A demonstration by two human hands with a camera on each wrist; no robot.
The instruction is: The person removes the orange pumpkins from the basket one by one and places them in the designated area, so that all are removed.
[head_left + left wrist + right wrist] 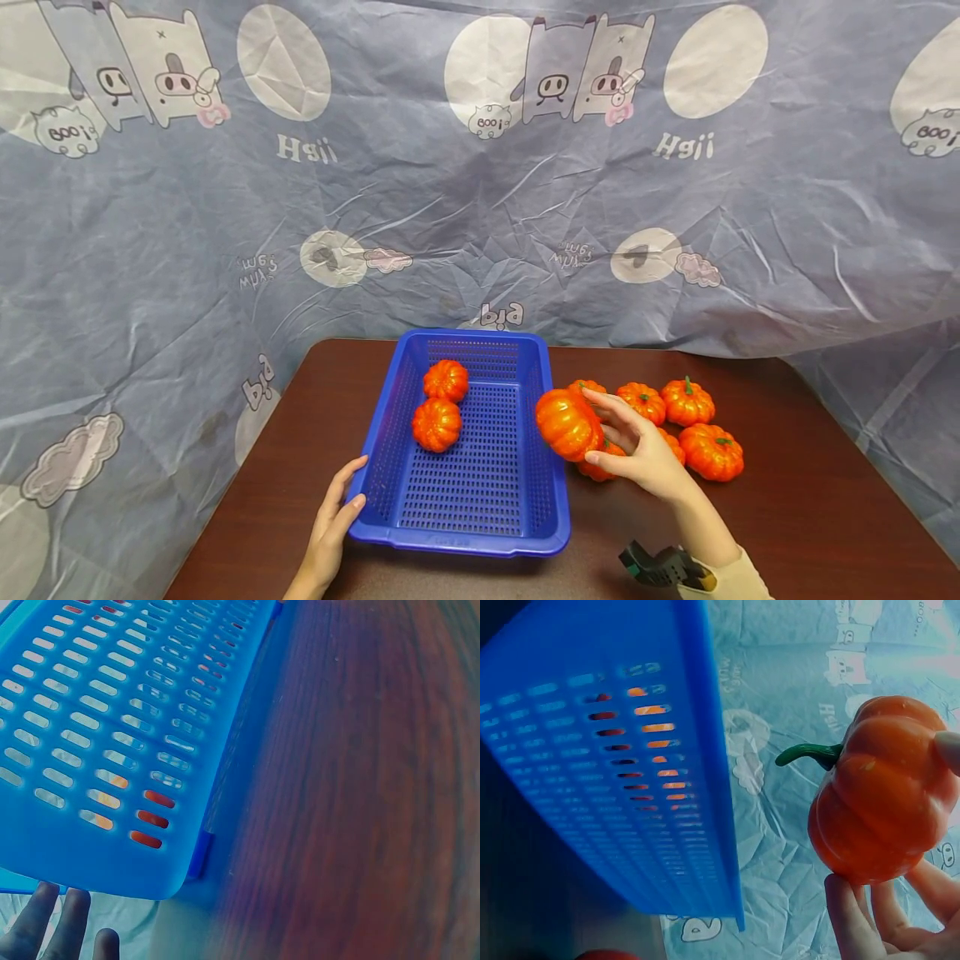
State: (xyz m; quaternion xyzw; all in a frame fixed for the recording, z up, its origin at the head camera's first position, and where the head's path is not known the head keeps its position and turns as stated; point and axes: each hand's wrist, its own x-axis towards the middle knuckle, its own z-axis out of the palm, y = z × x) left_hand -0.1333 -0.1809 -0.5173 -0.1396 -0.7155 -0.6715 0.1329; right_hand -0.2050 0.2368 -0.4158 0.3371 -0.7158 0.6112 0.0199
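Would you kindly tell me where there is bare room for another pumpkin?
Inside the blue plastic basket, the floor right of its two pumpkins is bare. On the table, bare wood lies left of the basket, beyond the left hand, and right of the loose pumpkins. Crowded: just right of the basket, where the right hand holds another pumpkin.

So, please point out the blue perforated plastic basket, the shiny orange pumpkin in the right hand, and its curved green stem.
Blue perforated plastic basket (465, 542), head view, on its near rim.
Held shiny orange pumpkin (566, 423), head view, middle of its ribbed surface.
Curved green stem (810, 754), right wrist view, middle of its length.
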